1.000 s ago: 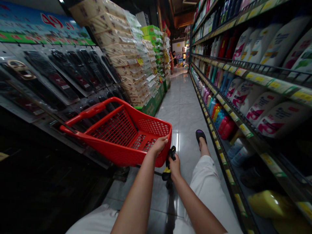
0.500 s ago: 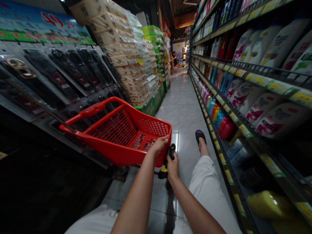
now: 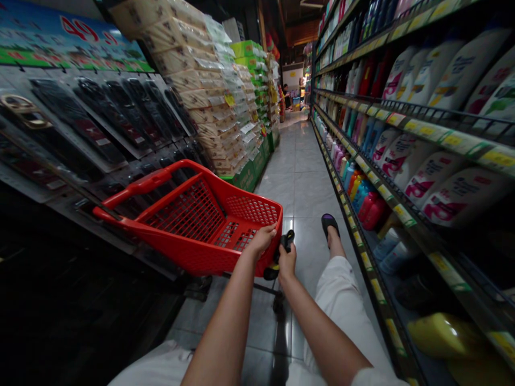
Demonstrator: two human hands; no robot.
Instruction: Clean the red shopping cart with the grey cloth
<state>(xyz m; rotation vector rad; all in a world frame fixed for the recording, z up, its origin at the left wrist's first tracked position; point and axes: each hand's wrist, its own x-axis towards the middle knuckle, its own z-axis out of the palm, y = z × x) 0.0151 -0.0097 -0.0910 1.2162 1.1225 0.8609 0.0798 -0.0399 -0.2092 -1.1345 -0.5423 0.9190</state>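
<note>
A red plastic shopping cart (image 3: 189, 252) with a lattice basket stands to my left, turned sideways in the aisle. My left hand (image 3: 261, 241) is closed over the near corner of its basket rim. Just right of that corner, my right hand (image 3: 287, 261) grips a black-and-yellow object (image 3: 288, 239) with a small loop at its upper end. Its yellow-and-black lower end sits beside the cart's outer wall, partly behind my fingers. What kind of object it is, I cannot make out. Nothing shows inside the basket.
Shelves of shampoo and lotion bottles (image 3: 446, 198) line the right side. On the left hang packaged belts (image 3: 96, 123), with stacked tissue packs (image 3: 201, 91) beyond. Grey floor tiles (image 3: 298, 155) run down the aisle. My sandalled foot (image 3: 330, 225) is near the right shelf. A person (image 3: 286, 96) is far back.
My right hand has shifted slightly up and right with the black-and-yellow object, whose lower end is now more hidden. My left hand stays on the basket rim.
</note>
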